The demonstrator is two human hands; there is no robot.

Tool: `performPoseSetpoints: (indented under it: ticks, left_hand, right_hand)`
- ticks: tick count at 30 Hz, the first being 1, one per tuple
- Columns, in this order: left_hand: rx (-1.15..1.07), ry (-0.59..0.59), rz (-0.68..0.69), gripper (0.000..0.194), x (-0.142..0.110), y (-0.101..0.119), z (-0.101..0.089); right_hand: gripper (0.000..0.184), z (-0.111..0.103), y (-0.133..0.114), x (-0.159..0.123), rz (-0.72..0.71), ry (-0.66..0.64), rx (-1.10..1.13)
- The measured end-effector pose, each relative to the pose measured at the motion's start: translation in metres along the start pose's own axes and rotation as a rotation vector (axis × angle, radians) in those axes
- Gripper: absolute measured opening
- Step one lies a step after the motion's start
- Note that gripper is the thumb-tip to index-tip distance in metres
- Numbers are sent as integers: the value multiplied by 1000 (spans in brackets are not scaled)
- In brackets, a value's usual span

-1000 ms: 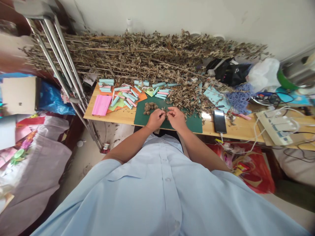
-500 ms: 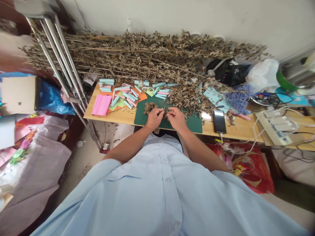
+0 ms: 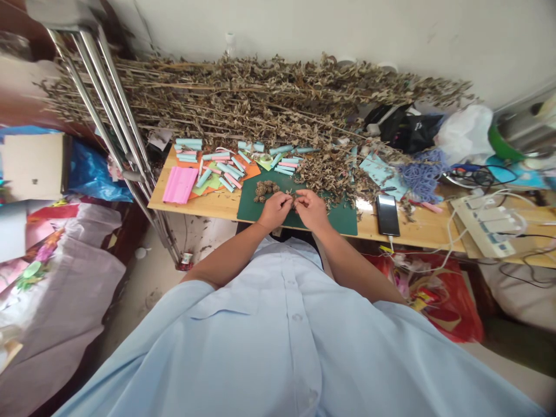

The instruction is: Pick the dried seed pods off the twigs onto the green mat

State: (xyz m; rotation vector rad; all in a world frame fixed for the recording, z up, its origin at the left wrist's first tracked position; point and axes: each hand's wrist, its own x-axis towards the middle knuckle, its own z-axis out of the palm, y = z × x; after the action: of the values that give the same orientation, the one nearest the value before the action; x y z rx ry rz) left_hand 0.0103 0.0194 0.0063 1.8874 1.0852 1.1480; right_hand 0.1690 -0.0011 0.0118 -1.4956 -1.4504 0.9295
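My left hand (image 3: 274, 211) and my right hand (image 3: 311, 211) meet above a dark green cutting mat (image 3: 332, 219) on a wooden table (image 3: 417, 227). Their fingertips pinch a small tuft of dried leaf between them. A small heap of crumbled dried leaves (image 3: 266, 190) lies just beyond my left hand. Looser dried leaves (image 3: 325, 176) spill over the mat's far edge. Pale blue paper rolls (image 3: 226, 168) lie scattered on orange and green sheets to the left, beside a stack of pink paper (image 3: 180, 184).
Long dried leafy stalks (image 3: 260, 92) cover the table's far side. A black smartphone (image 3: 387, 214) lies right of the mat, and a white power strip (image 3: 485, 223) with cables sits further right. Steel poles (image 3: 104, 121) stand at the left table edge. A red plastic bag (image 3: 452, 307) sits below.
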Motion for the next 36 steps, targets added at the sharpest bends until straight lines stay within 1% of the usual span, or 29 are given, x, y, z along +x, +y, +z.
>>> performPoseSetpoints:
  ticks: [4,6,9,12,14,22,24,29,32,36]
  left_hand:
    - [12,-15,-8,17,0,1,0]
    - [8,-3,-13,17,0,-1,1]
    - [2,42,-30,16,0,-3,1]
    - [4,104,-80,15,0,-4,0]
    - [9,125,-108,15,1,-5,0]
    - [-32,119,-103,13,0,-9,3]
    - [-58,101,-79,16,0,-7,3]
    - [-54,-3,-22,24,0,0,-1]
    - [-45,-38,-9,20,0,0,-1]
    - [-27,-52,-8,12,0,-1,0]
  right_hand:
    - [37,0,-2,-1,6,-3,-16]
    - [36,-1,-4,-1,7,-2,-19]
    - [36,-1,-6,-1,14,-2,-14]
    - [37,-2,-8,-2,25,3,-1]
    - [37,-2,-8,-3,30,5,16]
    - [38,-3,-9,-1,93,40,136]
    - [39,-4,-10,1,99,48,140]
    - [39,-5,-14,2,98,73,168]
    - [38,-4,-15,2,100,90,199]
    - [38,-1,-15,2,105,109,241]
